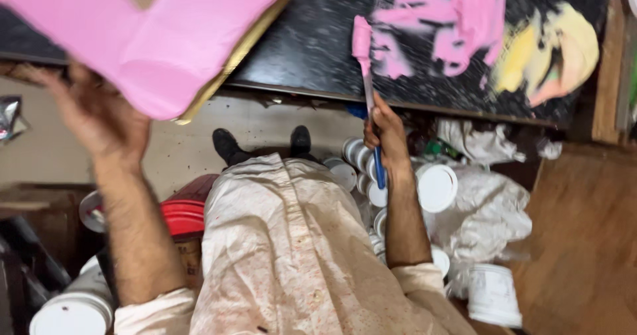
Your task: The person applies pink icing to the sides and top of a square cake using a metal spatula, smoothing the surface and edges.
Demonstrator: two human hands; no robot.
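Up above the left hand, gripped from underneath, sits a board already mostly covered in pink; one bare patch left at the top. Right hand is clenched around a pink-loaded spatula, more pink paste on the counter just beyond.

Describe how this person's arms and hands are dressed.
Both hands are bare, with no gloves, rings or watch to be seen. The left hand and right hand come out of off-white sleeves rolled back near the elbows, leaving hairy forearms uncovered. The cloth matches the loose, pale garment below, which is flecked with small reddish-brown stains.
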